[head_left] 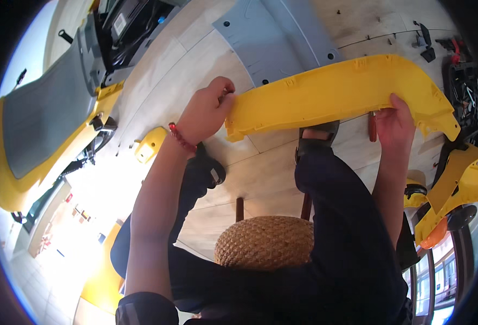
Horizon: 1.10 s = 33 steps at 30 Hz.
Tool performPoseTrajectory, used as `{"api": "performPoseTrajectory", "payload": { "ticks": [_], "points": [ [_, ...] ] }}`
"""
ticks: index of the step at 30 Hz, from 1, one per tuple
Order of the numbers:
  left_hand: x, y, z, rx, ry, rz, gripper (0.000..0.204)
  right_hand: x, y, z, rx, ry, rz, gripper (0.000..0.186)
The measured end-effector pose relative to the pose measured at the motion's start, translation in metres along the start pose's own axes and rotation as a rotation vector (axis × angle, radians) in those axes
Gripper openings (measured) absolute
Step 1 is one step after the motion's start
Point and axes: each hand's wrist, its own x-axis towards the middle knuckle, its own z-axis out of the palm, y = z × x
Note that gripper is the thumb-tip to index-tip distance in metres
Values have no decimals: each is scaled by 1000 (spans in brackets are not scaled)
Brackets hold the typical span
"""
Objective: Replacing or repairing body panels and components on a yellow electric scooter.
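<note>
A long, curved yellow plastic body panel (pixel 315 95) with small clips along its edges stretches across in front of me, above the floor. Its left end meets my left hand (pixel 207 111), whose fingers are curled in with the thumb against the panel's corner. Near the bent right end, my right hand (pixel 396 123) grips the lower edge, thumb on the face and the other fingers partly behind it. Just left of that hand, a red handle-like piece (pixel 373 127) shows below the panel. My left wrist wears a red bead bracelet (pixel 181 138).
A grey panel with holes (pixel 282 40) lies on the floor beyond. To the left stands a yellow scooter with a grey seat (pixel 49 122). An open tool case (pixel 466 92) and more yellow panels (pixel 456 179) are at right. A woven stool (pixel 266 241) is between my legs.
</note>
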Motion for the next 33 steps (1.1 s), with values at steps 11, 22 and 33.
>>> {"api": "performPoseTrajectory", "payload": {
  "ticks": [11,22,33],
  "points": [
    [-47,-37,11,-259,-87,24,14,1,-5,-11,-4,-288,45,43],
    [-71,-80,11,-601,-240,0,16,3,13,26,-87,-328,31,57],
    [-44,-76,11,-1167,-234,-417,28,-1,6,66,-432,187,119,47]
  ]
}}
